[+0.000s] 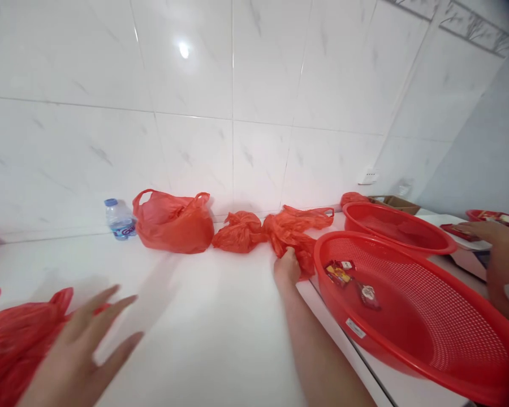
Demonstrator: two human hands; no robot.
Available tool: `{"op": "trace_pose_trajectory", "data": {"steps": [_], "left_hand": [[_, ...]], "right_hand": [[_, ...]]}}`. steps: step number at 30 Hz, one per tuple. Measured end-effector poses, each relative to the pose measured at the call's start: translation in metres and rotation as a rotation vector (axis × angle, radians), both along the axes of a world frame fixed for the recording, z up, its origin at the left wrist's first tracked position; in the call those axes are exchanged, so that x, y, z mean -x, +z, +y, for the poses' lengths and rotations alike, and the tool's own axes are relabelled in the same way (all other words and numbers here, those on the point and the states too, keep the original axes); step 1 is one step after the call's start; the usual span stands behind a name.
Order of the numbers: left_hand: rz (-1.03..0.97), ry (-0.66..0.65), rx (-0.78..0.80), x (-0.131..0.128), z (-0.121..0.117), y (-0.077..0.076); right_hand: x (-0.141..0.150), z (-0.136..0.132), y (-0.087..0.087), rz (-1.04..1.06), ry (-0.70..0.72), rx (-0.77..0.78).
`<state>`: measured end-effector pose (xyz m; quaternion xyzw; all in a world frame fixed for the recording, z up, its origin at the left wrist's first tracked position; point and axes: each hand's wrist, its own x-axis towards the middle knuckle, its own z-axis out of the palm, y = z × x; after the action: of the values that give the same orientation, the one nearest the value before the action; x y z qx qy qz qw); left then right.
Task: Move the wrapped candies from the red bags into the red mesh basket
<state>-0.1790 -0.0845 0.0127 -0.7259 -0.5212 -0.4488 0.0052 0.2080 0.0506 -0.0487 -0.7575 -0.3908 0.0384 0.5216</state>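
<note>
My right hand (287, 268) reaches forward and grips a crumpled red plastic bag (286, 229) beside the rim of a large red plastic basket (356, 333). Its fingers curl into the bag and are partly hidden. At lower left, my left hand (82, 342) is raised with its fingers spread, holding nothing. Behind it lies another red plastic bag (12, 345), partly cut off by the frame edge. Several small wrapped snacks (339, 274) lie in the basket. A small crumpled red bag (240, 233) touches the gripped bag on its left.
A full red bag (173, 223) and a plastic bottle (119, 219) stand against the tiled wall. Behind the near basket is a second red basket (401, 249), with a cardboard box (394, 203) farther back. At right, another person's hand (487, 234) is over a scale (469, 260).
</note>
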Motion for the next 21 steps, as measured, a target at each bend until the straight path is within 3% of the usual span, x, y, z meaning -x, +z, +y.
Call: {"op": "trace_pose_trajectory", "data": {"steps": [3, 6, 8, 11, 14, 17, 19, 21], "left_hand": [[0.112, -0.167, 0.17, -0.034, 0.01, -0.013], [0.065, -0.346, 0.366, -0.072, 0.018, -0.016], [-0.112, -0.41, 0.501, -0.094, 0.023, -0.014], [-0.554, -0.422, 0.579, -0.116, 0.029, -0.009], [-0.942, -0.419, 0.51, -0.12, 0.034, -0.004], [-1.101, -0.42, 0.462, -0.109, 0.039, -0.004], [-1.218, -0.307, 0.448, -0.094, 0.044, -0.007], [-1.386, -0.163, 0.402, -0.077, 0.051, -0.01]], "right_hand": [[0.006, -0.011, 0.004, 0.008, 0.024, -0.029], [0.023, -0.029, 0.012, -0.04, 0.11, -0.09], [0.04, -0.045, 0.015, -0.133, 0.249, -0.14], [0.07, -0.072, 0.014, -0.405, 0.534, -0.191], [0.096, -0.096, 0.01, -0.646, 0.801, -0.159], [0.107, -0.104, 0.007, -0.694, 0.991, -0.124], [0.105, -0.098, 0.005, -0.655, 0.991, -0.107], [0.093, -0.085, 0.003, -0.614, 0.901, -0.08]]}}
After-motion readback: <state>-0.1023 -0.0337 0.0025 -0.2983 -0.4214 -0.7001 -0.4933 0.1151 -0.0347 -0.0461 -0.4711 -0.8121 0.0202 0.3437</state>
